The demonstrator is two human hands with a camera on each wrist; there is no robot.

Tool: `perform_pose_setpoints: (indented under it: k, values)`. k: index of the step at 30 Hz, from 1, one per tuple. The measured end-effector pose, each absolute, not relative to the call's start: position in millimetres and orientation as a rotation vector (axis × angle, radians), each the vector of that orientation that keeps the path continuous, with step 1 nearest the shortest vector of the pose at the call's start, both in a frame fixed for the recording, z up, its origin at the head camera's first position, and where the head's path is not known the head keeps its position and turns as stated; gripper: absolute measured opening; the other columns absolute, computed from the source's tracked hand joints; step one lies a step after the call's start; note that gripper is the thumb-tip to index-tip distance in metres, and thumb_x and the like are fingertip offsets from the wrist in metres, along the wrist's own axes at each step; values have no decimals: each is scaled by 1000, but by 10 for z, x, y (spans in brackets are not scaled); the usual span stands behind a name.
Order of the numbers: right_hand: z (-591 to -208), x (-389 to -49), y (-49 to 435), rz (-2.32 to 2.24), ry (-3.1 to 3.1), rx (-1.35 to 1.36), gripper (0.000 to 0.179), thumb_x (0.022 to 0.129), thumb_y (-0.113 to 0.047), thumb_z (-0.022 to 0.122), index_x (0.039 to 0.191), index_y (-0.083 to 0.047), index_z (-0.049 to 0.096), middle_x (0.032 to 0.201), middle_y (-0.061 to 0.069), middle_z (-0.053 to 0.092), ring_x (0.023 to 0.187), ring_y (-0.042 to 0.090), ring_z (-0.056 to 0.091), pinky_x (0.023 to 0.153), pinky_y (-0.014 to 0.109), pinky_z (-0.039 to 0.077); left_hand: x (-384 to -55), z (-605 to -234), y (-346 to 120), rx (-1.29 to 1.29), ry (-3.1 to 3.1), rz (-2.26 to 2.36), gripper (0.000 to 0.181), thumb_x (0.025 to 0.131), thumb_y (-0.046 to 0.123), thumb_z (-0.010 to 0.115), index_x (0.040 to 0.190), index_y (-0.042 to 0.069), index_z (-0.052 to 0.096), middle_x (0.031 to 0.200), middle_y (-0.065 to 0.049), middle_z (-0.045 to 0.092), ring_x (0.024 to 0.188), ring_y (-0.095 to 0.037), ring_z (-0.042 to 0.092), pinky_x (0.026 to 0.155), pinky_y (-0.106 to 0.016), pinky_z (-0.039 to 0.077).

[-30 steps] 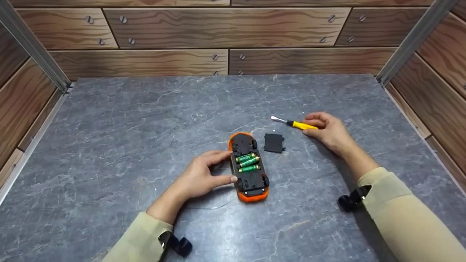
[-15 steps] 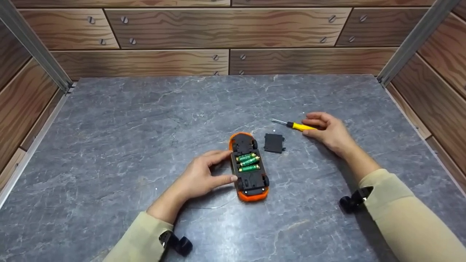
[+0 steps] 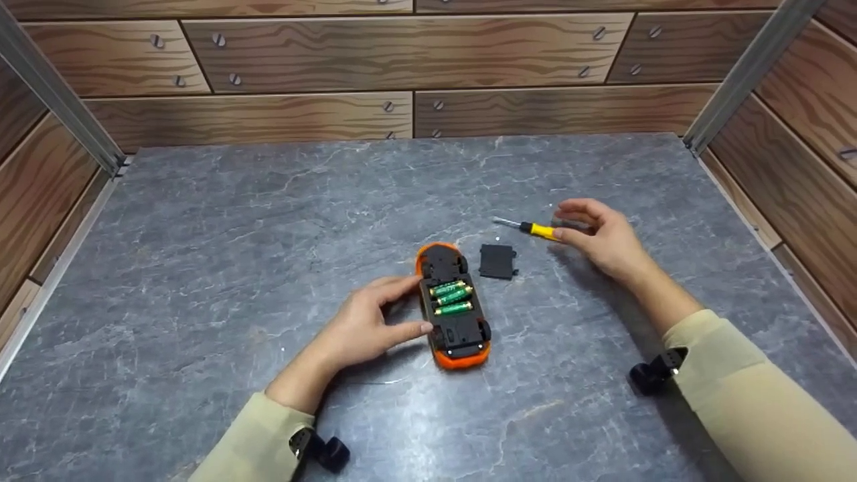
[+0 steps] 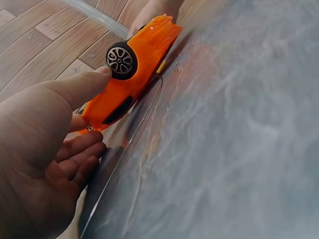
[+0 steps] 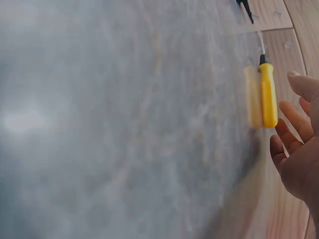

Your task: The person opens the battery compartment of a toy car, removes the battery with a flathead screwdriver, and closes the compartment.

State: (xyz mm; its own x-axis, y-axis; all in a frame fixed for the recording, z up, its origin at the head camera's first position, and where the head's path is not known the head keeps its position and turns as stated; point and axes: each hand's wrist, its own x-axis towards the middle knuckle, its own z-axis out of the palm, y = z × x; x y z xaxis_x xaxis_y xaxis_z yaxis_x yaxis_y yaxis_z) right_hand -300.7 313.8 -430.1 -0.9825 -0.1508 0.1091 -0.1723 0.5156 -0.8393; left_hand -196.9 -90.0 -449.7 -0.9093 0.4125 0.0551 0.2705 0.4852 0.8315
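An orange toy car [image 3: 462,361] lies upside down on the grey table, its battery compartment uncovered. Three green batteries [image 3: 453,308] lie inside, two of them askew against each other. My left hand [image 3: 358,328] rests against the car's left side, thumb by one wheel [image 4: 121,60] and index finger further along. Right of the car is a black battery cover [image 3: 497,261]. Beyond it lies a screwdriver [image 3: 542,231] with a yellow handle. My right hand [image 3: 606,244] is beside the handle end; in the right wrist view its thumb and fingers [image 5: 296,117] are spread apart from the handle.
A tiny bright speck [image 3: 497,238] lies between the cover and the screwdriver. Near my left wrist a thin wire [image 3: 388,382] lies on the table. Wood-patterned walls [image 3: 415,53] stand behind and at both sides, with metal posts [image 3: 730,80] at the corners.
My right hand has eased off the screwdriver's handle, its fingers now spread beside it. The left hand and the car stay together as before; the head view has shifted slightly.
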Motion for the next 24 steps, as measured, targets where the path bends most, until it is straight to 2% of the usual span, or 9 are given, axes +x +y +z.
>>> perform_pose_setpoints:
  k: [6,11,16,20,24]
  values:
    - [-4152,-2862,3013,1293,-2707,419,47,97,-15,80,139,-3,65,140,13,68,130,32,60,100,37,47,-1931,-4412,-884,616,2623,1336,82,88,50,85,157,20,53,155,-6,55,142,-27,51,121,-49,37]
    - [-4057,-2739,2853,1146,-2724,565,51,96,-17,81,143,-9,64,144,11,66,133,34,59,109,52,45,-1878,-4309,-888,725,2725,1272,78,91,45,85,156,14,55,155,-10,56,141,-30,53,119,-49,41]
    - [-3995,-2618,2700,969,-2744,770,67,95,-18,82,156,-13,54,156,10,56,143,35,52,121,55,37,-1804,-4174,-903,896,2784,1105,81,94,47,81,158,8,51,161,-12,50,147,-32,47,121,-48,38]
    - [-3986,-2530,2589,831,-2760,941,77,95,-22,81,162,-14,45,165,7,44,150,33,43,124,57,31,-1717,-4075,-912,1000,2790,946,86,95,54,75,161,9,45,167,-11,40,155,-35,35,123,-56,31]
    - [-4003,-2457,2490,710,-2766,1090,81,95,-25,80,165,-15,40,169,8,36,155,32,35,123,61,29,-1623,-4018,-905,1139,2806,756,87,96,59,71,163,11,43,170,-11,34,157,-37,27,125,-60,25]
